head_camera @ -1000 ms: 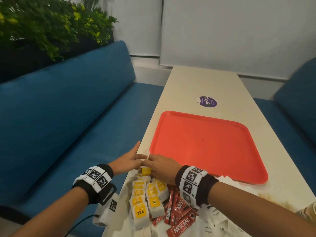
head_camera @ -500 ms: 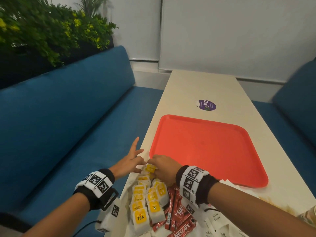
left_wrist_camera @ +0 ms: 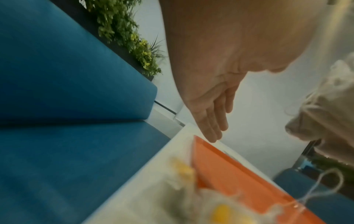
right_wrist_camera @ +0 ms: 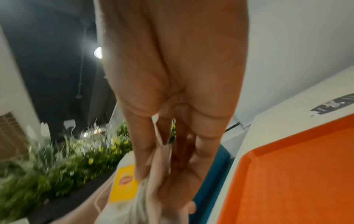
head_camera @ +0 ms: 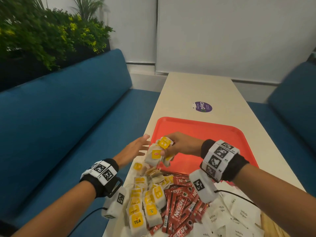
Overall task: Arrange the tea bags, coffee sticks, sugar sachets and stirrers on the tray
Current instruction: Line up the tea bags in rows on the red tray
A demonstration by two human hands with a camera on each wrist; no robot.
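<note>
My right hand grips a bunch of tea bags with yellow tags, lifted above the near left corner of the orange tray. In the right wrist view its fingers curl round the tea bags. My left hand hovers beside them with straight fingers, holding nothing. More tea bags lie in a pile near the table's left edge. Red coffee sticks lie to their right, then white sugar sachets. Wooden stirrers show at the bottom right.
The cream table runs away from me between two blue benches. A purple sticker lies beyond the tray. Green plants stand behind the left bench. The tray's floor holds nothing.
My right hand has lifted a bunch of tea bags off the pile toward the tray's near corner. My left hand has let go and opened beside them.
</note>
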